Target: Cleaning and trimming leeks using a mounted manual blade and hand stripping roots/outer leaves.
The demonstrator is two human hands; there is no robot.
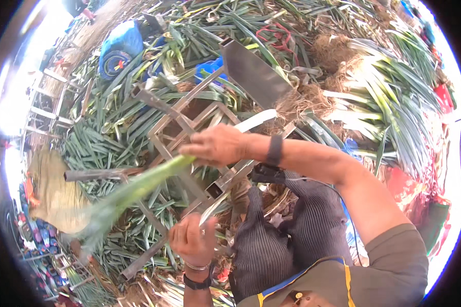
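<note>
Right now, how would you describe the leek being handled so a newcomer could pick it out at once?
Find the metal frame near the picture's middle. Over it, the right hand grips a leek, white end toward upper right, green leaves toward lower left. Unlike the rooted leeks piled at the right, it is held in the hand, its leaf ends blurred.

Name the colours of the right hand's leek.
The leek is white and green; see the head view.
</note>
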